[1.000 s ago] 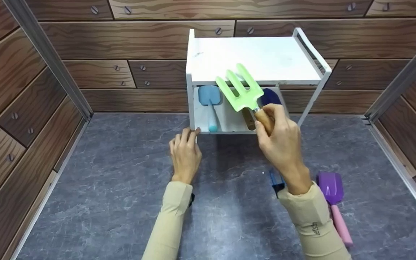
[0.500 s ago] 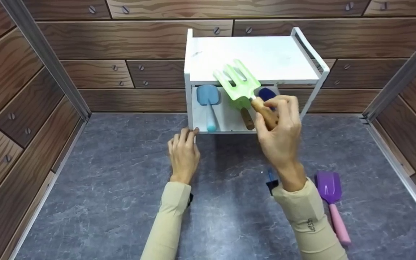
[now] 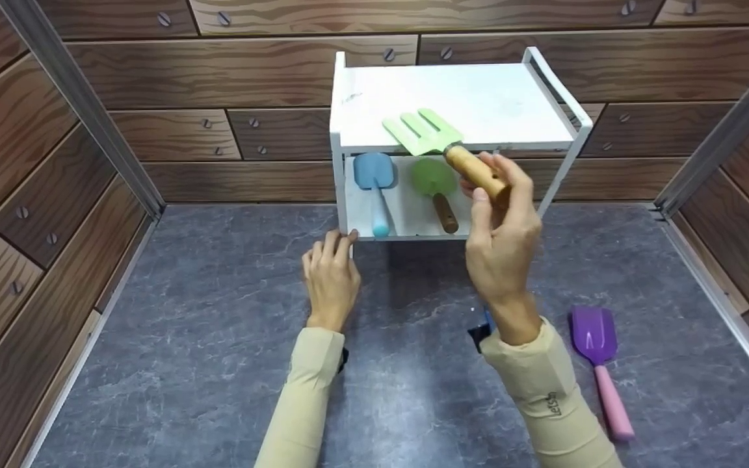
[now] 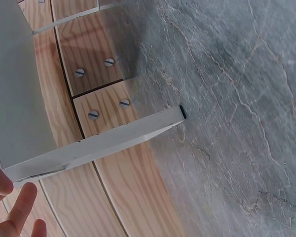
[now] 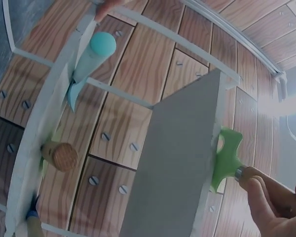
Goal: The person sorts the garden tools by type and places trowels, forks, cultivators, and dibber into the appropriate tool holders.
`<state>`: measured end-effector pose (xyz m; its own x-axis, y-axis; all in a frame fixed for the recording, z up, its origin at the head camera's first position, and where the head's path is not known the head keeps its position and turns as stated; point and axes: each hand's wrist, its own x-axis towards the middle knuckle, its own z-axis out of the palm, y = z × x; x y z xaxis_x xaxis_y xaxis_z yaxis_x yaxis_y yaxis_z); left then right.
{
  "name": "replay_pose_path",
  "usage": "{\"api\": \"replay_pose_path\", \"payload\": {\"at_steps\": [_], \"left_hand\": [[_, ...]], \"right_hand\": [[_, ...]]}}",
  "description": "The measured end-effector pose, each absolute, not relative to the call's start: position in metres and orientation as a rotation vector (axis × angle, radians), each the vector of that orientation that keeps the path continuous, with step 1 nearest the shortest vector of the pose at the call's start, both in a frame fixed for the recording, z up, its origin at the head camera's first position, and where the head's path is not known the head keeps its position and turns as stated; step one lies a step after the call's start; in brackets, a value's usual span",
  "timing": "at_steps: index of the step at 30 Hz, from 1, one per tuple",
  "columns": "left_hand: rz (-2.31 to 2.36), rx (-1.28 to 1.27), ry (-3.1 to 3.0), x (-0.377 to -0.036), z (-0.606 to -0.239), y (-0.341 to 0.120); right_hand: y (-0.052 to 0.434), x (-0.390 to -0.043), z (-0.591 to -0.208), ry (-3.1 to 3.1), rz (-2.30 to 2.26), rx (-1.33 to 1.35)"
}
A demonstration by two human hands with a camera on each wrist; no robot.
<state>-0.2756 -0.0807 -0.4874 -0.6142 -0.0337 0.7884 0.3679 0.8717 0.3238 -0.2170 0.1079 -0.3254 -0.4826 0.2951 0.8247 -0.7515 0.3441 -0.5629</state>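
The left hand [image 3: 330, 278] lies flat on the gray floor with loose fingers touching the bottom front corner of the white shelf [image 3: 563, 104]. It holds nothing. To its right, the right hand [image 3: 503, 244] pinches the wooden handle of the green toy rake [image 3: 421, 132]. The rake's long side runs from the hand up and to the left. Its prongs seem to rest on the top board at the front edge, but that is hard to tell.

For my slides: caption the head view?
Right hand lays green fork on white shelf; left hand steadies it.
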Motion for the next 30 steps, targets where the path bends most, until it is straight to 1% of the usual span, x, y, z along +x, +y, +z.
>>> {"api": "replay_pose_path", "payload": {"at_steps": [6,13,19,30], "left_hand": [[-0.599,-0.24,-2.175,-0.274,-0.489,-0.08],[-0.596,-0.24,-2.18,-0.273,-0.487,-0.08],[-0.601,-0.241,-2.182,-0.275,-0.488,-0.081],[-0.6,-0.251,-2.163,-0.277,-0.488,-0.081]], "right_hand": [[0.105,-0.223,-0.326,-1.591,1.231,0.449],[0.099,-0.229,-0.33,-1.654,1.303,0.51],[0.095,-0.243,-0.328,-1.615,1.249,0.563],[0.084,-0.266,-0.319,-1.694,1.048,0.555]]}}
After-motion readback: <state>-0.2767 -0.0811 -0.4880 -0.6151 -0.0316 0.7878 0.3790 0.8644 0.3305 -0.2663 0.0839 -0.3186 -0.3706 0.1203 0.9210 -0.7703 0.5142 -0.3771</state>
